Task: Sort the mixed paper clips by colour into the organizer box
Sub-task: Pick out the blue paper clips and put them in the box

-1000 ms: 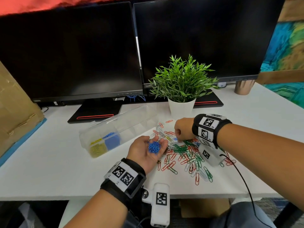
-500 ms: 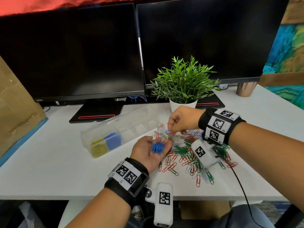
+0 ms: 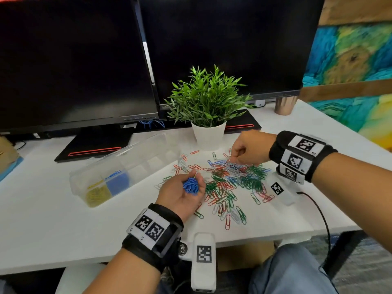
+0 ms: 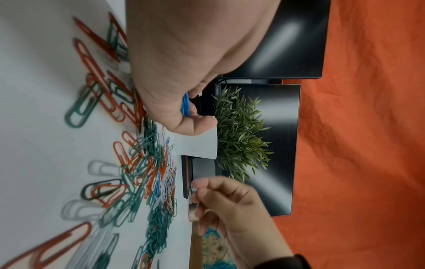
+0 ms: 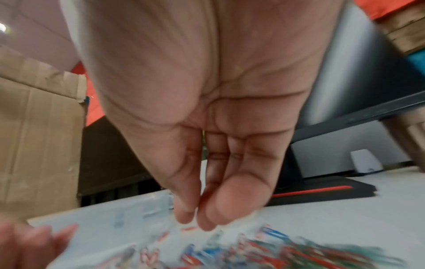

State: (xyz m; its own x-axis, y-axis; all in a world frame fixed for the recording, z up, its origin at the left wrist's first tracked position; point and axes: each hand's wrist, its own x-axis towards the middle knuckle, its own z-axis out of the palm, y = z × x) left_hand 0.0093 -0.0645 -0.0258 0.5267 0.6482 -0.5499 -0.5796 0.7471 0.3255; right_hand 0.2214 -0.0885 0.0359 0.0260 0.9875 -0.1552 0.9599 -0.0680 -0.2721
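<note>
Right hand [image 3: 250,148], fingertips pressed together with no clip visibly pinched, hovers over blue clips [image 3: 217,163] at pile's upper centre; left hand [image 3: 182,193] cups blue bunch [image 3: 191,186] lower left.

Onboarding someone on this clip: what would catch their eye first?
The sprawl of mixed paper clips on the white desk, in front of the potted plant. Then the left hand cupping a bunch of blue clips, and the organizer box to its left, yellow and blue compartments filled.
</note>
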